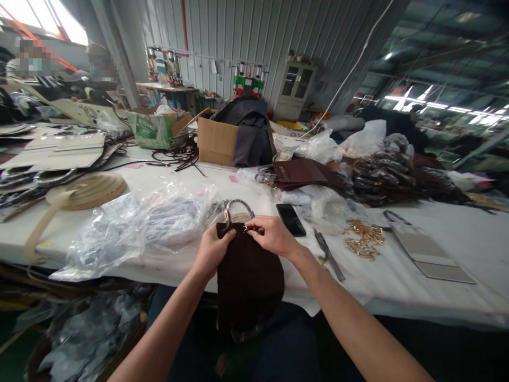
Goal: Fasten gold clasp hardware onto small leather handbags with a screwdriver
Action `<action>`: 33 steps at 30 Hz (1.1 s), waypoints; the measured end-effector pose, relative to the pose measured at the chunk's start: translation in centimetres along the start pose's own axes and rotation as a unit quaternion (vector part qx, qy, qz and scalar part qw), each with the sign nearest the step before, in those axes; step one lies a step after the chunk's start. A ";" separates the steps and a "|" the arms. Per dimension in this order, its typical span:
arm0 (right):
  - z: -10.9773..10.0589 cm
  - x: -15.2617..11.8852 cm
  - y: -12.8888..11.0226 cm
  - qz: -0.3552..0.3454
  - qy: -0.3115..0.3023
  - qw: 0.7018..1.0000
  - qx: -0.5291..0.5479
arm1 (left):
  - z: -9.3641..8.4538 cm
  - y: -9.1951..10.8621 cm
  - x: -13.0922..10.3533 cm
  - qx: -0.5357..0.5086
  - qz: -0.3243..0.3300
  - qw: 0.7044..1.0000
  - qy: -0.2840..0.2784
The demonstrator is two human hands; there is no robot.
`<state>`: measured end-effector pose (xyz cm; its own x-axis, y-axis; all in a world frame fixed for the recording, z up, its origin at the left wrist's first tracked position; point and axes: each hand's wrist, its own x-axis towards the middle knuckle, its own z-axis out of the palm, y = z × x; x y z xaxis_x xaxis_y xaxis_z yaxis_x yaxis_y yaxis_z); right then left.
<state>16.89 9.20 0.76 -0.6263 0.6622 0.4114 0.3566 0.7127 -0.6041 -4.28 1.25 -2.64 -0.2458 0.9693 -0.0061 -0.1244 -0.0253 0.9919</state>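
A dark brown bag panel (250, 281) hangs over the table's front edge toward my lap. At its top stands a loop handle (240, 203) with a gold-coloured fitting at its left foot. My left hand (214, 246) is closed on the panel's upper left corner, thumb on the face. On the upper right, my right hand (272, 233) pinches around the handle's other foot, where a small gold-coloured piece (245, 228) shows at the fingertips. The fingers partly hide that foot. A heap of small gold-coloured metal fittings (363, 239) lies to the right on the table.
Right of my hands lie a black phone (291, 219), a dark slim tool (329, 254) and a grey panel with a handle (433, 252). Clear plastic bags (159, 215) and a tape roll (97, 191) lie left. Behind are a cardboard box (216, 142) and stacked brown panels (306, 172).
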 end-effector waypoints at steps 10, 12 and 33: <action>0.3 0.4 0.4 -0.011 -0.010 1.000 -0.009 | 0.1 0.1 -0.1 -0.017 0.009 1.000 -0.006; 0.5 0.4 0.4 -0.025 -0.010 0.999 -0.019 | 0.1 0.2 -0.2 -0.021 0.006 1.000 -0.004; 0.0 0.6 2.1 -0.107 -0.036 0.994 0.001 | 0.4 0.4 -0.4 -0.029 -0.018 0.999 0.001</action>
<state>17.21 11.08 -0.23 -0.7357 0.4767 0.4811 0.2078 0.8350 -0.5095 -3.82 0.97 -2.19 -0.2427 0.9692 -0.0419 -0.1886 -0.0048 0.9820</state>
